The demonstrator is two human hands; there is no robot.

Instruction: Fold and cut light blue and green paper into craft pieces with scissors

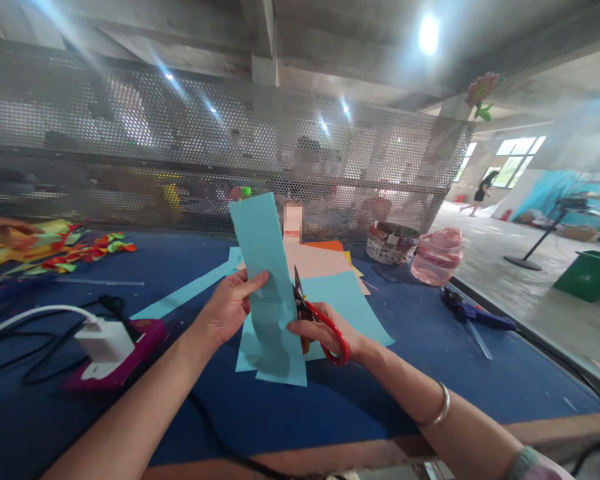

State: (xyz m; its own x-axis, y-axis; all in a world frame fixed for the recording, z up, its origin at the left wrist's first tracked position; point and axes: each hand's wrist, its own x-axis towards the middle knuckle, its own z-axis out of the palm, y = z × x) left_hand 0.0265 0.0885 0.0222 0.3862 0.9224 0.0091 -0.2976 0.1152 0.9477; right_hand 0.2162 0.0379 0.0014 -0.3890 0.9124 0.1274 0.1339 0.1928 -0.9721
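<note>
I saw the left hand (225, 310) clamping the light blue paper strip (273, 297), long axis running near to far, and the right hand (325, 330) closed on red-handled scissors (336, 337) at its right edge.

Your one camera sits on your head, facing forward and down over the blue worktable (330, 413) toward the perforated metal screen (220, 127) at its far side. Your left hand (225, 307) and right hand (325, 330) appear close, mid-frame; the wide view reaches the concrete floor (525, 300) at right.
</note>
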